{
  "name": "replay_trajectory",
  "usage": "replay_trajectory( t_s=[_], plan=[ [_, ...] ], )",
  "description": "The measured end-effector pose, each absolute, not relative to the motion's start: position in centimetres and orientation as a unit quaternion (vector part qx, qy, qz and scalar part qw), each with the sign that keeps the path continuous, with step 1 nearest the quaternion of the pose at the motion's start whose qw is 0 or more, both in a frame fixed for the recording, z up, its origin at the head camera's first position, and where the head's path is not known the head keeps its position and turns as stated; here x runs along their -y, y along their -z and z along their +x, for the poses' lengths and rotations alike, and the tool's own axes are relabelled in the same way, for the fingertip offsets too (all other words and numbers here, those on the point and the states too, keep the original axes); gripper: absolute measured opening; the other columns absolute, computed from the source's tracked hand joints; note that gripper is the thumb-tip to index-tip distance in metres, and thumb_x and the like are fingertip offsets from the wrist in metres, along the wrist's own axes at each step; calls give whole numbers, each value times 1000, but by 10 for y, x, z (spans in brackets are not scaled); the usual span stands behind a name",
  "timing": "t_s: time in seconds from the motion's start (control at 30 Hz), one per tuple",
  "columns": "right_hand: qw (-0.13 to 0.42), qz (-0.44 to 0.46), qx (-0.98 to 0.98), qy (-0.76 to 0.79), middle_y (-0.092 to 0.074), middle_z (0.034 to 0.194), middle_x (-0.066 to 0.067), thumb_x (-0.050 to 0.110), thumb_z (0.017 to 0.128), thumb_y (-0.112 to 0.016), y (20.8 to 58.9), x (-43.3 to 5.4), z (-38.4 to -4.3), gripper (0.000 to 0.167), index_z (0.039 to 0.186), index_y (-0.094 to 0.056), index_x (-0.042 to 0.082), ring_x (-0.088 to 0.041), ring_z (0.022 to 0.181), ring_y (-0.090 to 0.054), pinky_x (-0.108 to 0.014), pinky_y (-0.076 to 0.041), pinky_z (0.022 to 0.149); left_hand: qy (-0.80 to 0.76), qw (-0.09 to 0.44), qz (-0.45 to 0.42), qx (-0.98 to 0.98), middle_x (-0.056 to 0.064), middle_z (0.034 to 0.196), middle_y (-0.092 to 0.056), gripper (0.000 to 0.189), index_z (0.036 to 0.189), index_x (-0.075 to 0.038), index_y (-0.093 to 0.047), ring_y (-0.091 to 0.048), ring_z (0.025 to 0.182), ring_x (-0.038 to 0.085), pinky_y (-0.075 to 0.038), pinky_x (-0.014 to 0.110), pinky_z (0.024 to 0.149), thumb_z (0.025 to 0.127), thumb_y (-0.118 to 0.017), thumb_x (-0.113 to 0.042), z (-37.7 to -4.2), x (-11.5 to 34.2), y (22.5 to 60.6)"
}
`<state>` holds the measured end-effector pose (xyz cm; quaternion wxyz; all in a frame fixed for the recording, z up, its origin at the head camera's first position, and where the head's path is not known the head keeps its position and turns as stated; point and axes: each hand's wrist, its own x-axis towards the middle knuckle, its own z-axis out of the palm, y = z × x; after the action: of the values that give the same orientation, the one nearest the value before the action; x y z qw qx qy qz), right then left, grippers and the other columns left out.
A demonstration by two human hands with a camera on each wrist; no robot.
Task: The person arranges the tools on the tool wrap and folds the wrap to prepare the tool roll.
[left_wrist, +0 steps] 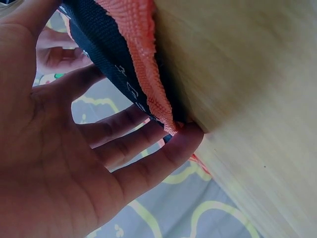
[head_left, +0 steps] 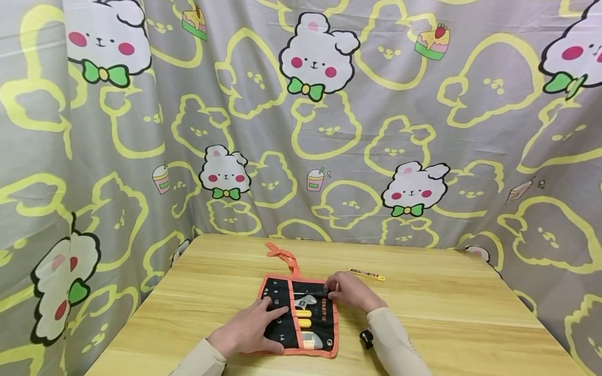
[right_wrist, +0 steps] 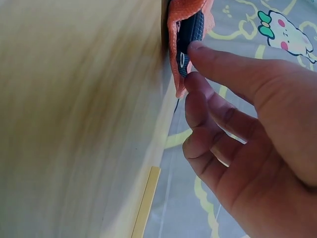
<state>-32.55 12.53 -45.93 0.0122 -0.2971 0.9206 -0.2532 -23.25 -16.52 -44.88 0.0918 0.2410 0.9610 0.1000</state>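
A black tool pouch with orange trim (head_left: 277, 334) lies spread on the wooden table. My left hand (head_left: 249, 326) rests over its numbered left flap with fingers spread; in the left wrist view the fingertips touch the orange edging (left_wrist: 153, 84). At the upper right edge my right hand (head_left: 352, 291) pinches the ribbed black handle end of a screwdriver (right_wrist: 190, 30), whose thin shaft runs into the pocket. Below it, the pockets hold an adjustable wrench (head_left: 307, 301), two yellow handles (head_left: 304, 322) and a grey tool with a yellow part (head_left: 312, 341).
An orange tie strap (head_left: 284, 257) trails from the pouch's far edge. Beyond my right hand lies a flat yellow strip with dark print (head_left: 371, 275). A small black object (head_left: 366, 339) is beside my right sleeve. A patterned grey curtain (head_left: 329, 209) hangs behind the table (head_left: 447, 303).
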Motion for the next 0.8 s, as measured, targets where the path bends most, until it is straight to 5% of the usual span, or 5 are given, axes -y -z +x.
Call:
replay_trajectory(
  t_s=[0.8],
  plan=[
    [-20, -316, -925, 212, -73, 91, 0, 5, 91, -76, 462, -116, -326, 7, 96, -77, 10, -7, 75, -59, -31, -54, 70, -91, 79, 247, -961, 20, 143, -50, 84, 149, -31, -54, -56, 126, 37, -54, 54, 94, 77, -76, -69, -233, 165, 450]
  ],
)
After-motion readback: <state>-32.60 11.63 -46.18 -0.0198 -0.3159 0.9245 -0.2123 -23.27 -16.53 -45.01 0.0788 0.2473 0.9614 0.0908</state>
